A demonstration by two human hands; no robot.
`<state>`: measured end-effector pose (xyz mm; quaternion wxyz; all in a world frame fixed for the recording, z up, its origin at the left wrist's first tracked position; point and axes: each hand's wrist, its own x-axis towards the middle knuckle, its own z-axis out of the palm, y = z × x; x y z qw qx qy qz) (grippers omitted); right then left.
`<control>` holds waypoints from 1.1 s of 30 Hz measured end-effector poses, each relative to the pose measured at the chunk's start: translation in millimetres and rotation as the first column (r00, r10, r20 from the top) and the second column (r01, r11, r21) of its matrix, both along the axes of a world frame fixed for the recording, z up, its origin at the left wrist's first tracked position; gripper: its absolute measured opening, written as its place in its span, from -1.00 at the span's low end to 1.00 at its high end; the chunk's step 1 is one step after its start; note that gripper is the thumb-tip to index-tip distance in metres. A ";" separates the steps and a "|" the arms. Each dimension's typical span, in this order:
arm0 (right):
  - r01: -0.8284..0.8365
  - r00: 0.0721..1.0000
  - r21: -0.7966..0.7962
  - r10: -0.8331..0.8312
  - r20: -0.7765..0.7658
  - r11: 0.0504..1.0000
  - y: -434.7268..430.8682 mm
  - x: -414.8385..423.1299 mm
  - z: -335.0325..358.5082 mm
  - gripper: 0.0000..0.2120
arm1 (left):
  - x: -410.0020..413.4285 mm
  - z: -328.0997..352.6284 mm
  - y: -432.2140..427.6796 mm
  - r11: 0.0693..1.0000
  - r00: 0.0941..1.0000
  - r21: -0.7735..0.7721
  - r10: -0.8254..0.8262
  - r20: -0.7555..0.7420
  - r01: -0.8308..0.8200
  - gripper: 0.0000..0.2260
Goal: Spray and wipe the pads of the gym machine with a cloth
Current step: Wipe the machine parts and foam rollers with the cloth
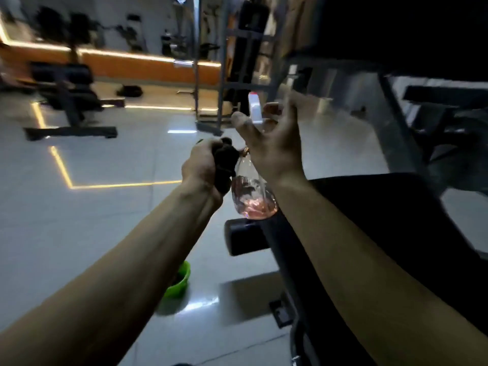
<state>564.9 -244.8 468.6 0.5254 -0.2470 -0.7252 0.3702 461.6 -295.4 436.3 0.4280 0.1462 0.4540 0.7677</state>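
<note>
My left hand (200,167) is closed around a bunched dark cloth (224,162) at mid-frame. Right beside it hangs a clear spray bottle (253,196) with pink liquid in its bottom. Its white spray head (254,109) sticks up between the thumb and fingers of my right hand (272,149), which grips the bottle's neck with loosely spread fingers. The cloth touches the bottle's shoulder. Under my right forearm lies the machine's wide black seat pad (390,207), and a black roller pad (245,239) sticks out below the bottle. The picture is blurred.
A green bowl (179,283) stands on the pale tiled floor (105,220) beneath my left forearm. A black bench (68,85) is at the far left. Grey machine frames (224,62) rise behind the hands, and a dark frame bar (401,120) slants at the right.
</note>
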 end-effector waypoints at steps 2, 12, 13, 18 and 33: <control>0.007 1.000 -0.045 -0.007 -0.006 0.999 -23.6 -29.8 -35.1 -0.52 | -31.9 -34.4 -24.7 0.991 0.991 -0.058 0.127 0.046 -0.124 -0.60; 0.212 0.863 -0.334 -0.015 0.505 0.918 -62.8 -76.5 -301.5 -0.79 | -65.5 -255.8 -98.6 0.908 0.938 -0.419 0.149 0.312 -0.005 -0.86; 0.244 0.813 -0.348 0.004 0.582 0.905 -61.8 -74.3 -326.9 -0.83 | -65.7 -271.7 -104.1 0.910 0.929 -0.414 0.132 0.347 0.026 -0.86; 0.349 0.620 -0.374 0.087 0.780 0.859 -70.6 -62.8 -433.9 -0.95 | -65.3 -314.5 -129.7 0.931 0.858 -0.341 0.067 0.509 0.130 -0.84; 0.336 0.822 -0.700 0.167 0.545 0.631 -48.4 -68.1 -405.7 -0.64 | -69.0 -295.8 -116.0 0.915 0.877 -0.386 0.086 0.473 0.118 -0.53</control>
